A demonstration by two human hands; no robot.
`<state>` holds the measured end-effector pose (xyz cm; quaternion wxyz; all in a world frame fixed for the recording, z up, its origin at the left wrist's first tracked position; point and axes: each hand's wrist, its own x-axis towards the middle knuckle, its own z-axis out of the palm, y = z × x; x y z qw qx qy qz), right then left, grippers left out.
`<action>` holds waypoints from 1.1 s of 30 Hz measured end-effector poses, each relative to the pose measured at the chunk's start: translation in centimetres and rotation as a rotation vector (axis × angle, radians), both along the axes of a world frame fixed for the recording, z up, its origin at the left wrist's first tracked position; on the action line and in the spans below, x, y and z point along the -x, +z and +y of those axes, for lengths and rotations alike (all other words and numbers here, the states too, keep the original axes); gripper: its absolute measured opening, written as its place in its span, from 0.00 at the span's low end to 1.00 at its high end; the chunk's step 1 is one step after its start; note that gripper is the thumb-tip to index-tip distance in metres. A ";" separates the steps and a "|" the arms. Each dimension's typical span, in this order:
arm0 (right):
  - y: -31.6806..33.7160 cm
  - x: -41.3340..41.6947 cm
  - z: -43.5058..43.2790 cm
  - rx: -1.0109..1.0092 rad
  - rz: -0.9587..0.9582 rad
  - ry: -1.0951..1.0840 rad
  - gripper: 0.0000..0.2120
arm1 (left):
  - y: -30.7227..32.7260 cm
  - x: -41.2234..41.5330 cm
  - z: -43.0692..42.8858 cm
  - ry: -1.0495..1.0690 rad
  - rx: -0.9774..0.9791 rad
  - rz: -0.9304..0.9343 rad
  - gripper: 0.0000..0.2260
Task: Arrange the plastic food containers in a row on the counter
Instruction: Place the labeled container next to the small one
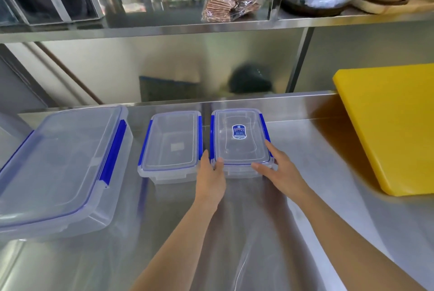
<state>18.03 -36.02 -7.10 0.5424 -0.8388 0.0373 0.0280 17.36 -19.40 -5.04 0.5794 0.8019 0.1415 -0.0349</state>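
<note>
Hands: left hand (pixel 210 176) and right hand (pixel 280 168) clasp the near corners of the labelled container (pixel 239 138), fingers spread along its sides.
Labelled container: lidded, on the steel counter (pixel 305 196), just right of the middle container (pixel 171 144).
Large container: (pixel 58 164) sits apart at left.
Yellow board: (pixel 389 124) lies at right.

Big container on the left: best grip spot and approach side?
Large container: take it two-handed by the long side walls just under the lid rim, coming from the near short end. It looks too wide for one hand, the flat lid offers no hold, and the blue clips could unlatch if pulled.
</note>
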 end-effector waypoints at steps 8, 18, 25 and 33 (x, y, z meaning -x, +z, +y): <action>0.0 0.1 -4.8 -0.028 -0.012 -0.143 0.28 | -1.2 -0.5 -5.6 0.002 0.049 -0.019 0.16; 0.9 0.4 -14.8 -0.004 -0.043 -0.242 0.22 | -1.6 -2.0 -16.0 -0.128 -0.005 0.018 0.18; 0.2 -0.2 -16.3 0.331 0.093 -0.363 0.38 | -0.6 -1.9 -16.5 -0.264 -0.152 -0.001 0.21; 3.3 -1.2 -4.5 0.508 -0.275 -0.329 0.29 | 3.2 -3.6 -2.1 0.119 -0.512 -0.234 0.20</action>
